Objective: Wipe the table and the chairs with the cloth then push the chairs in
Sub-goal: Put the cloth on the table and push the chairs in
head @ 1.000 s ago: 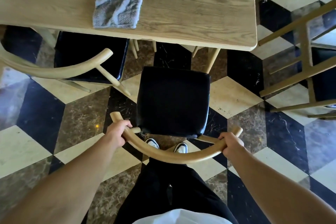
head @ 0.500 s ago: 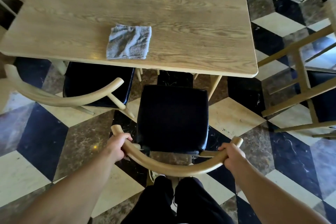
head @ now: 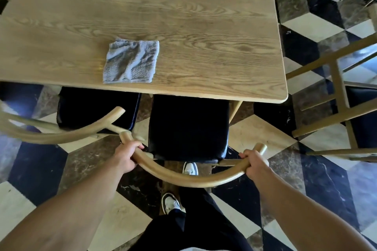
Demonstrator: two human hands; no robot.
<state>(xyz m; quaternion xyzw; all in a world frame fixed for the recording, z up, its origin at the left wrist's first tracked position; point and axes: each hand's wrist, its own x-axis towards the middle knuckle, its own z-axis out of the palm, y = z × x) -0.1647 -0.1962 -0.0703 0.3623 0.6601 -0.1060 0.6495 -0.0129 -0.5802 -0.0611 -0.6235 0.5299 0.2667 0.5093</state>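
Unmarked cloth on table

We grip the chair's curved back with both hands, left and right; the cloth lies on the surface.

one head-worn view looks steeply down and forward over the table, close above both forearms
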